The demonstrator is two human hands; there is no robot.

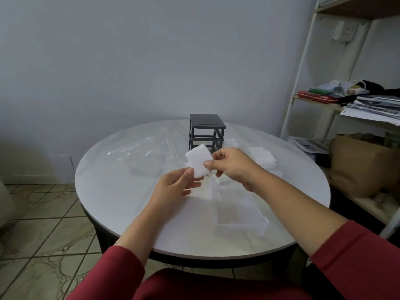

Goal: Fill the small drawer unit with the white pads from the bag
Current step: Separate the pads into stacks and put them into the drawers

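From where I stand, all the clothing I can see on this person is dark red, a soft, matte cloth. The left sleeve (123, 267) is long but ends partway up the forearm, its cuff edge plain and slightly rounded where the fabric bunches. The right sleeve (355, 252) is the same red, with a few loose folds near its hem, and also ends short of the wrist. Past each cuff, all is bare down to the left hand (173, 187) and the right hand (234, 167). The thumbnails look short and plain. More red fabric (216, 284) covers the lap; I cannot tell which garment it belongs to.
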